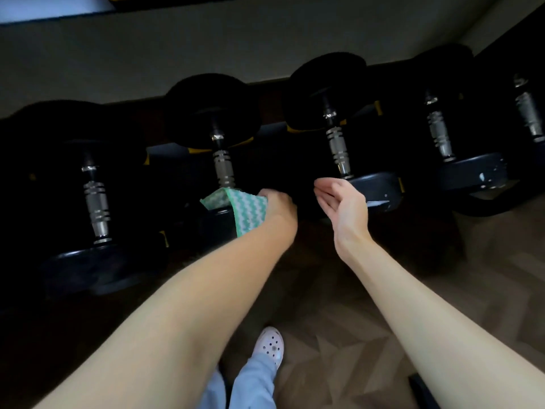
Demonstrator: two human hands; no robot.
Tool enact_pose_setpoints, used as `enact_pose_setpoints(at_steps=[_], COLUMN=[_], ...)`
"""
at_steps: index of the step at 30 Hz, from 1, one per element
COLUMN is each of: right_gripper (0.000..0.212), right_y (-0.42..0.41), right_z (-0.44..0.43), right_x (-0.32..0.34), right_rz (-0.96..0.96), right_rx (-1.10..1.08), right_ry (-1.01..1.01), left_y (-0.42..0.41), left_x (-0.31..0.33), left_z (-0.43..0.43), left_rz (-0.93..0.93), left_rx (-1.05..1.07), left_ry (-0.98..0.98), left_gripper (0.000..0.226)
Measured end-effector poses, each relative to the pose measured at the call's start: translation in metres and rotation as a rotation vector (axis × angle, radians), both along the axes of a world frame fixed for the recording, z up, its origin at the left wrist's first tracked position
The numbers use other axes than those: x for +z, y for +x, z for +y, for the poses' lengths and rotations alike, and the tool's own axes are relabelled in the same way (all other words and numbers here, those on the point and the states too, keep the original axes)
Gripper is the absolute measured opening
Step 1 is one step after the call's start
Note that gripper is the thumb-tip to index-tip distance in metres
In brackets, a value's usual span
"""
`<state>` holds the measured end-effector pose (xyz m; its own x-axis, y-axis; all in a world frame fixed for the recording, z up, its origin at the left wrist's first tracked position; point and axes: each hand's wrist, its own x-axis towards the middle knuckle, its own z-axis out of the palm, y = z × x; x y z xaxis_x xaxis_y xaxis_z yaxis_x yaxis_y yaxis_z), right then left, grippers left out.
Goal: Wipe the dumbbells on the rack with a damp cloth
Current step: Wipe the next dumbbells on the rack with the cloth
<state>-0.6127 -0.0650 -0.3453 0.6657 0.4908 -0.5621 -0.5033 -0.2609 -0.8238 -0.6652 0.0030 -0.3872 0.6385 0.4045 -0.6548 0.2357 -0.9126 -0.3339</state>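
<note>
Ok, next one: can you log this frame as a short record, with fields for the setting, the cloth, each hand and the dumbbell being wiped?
setting: dim room, wood-pattern floor
in view: five dumbbells side by side
cloth: green-and-white cloth, lying on the near head of the second dumbbell from the left
left hand: left hand grips the cloth
right hand: right hand open, holds nothing, beside the near head of the third dumbbell; contact unclear
also: white clog
</note>
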Motion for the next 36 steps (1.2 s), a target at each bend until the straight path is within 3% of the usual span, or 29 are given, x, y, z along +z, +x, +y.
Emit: enact_pose_setpoints(at_steps=[3, 9, 12, 17, 20, 22, 26, 30, 36], right_gripper=[0.034, 0.032, 0.029, 0.026, 0.029, 0.028, 0.025, 0.028, 0.035], right_y=[-0.013, -0.028, -0.036, -0.067, -0.068, -0.061, -0.045, -0.027, -0.017], right_z=[0.003, 0.004, 0.005, 0.021, 0.026, 0.025, 0.019, 0.011, -0.005], right_x=[0.003, 0.008, 0.007, 0.0, -0.002, -0.003, -0.002, -0.004, -0.003], right_rz=[0.054, 0.091, 0.098, 0.05, 0.05, 0.038, -0.018, -0.11, 0.024], right_rx=[-0.01, -0.03, -0.013, 0.025, -0.039, -0.1, -0.174, -0.17, -0.117], right_ry=[0.032, 0.033, -0.003, -0.031, -0.011, -0.012, -0.046, -0.12, -0.038], left_y=[-0.01, -0.08, -0.13, -0.176, -0.17, -0.156, -0.108, -0.058, -0.009], left_x=[0.006, 0.015, 0.0, -0.011, -0.01, -0.008, 0.005, 0.014, 0.0], left_z=[0.005, 0.024, 0.032, 0.038, 0.032, 0.027, 0.012, 0.002, -0.01], left_rz=[-0.095, -0.714, -0.817, -1.018, -1.089, -1.059, -0.84, -0.55, 0.014], left_rx=[0.086, 0.199, 0.262, 0.782, 0.915, 0.849, 0.447, 0.187, -0.207], left_ry=[-0.049, -0.11, -0.123, -0.557, -0.55, -0.398, -0.048, 0.019, 0.041], left_gripper=[0.038, 0.036, 0.033, 0.054, 0.052, 0.051, 0.042, 0.042, 0.045])
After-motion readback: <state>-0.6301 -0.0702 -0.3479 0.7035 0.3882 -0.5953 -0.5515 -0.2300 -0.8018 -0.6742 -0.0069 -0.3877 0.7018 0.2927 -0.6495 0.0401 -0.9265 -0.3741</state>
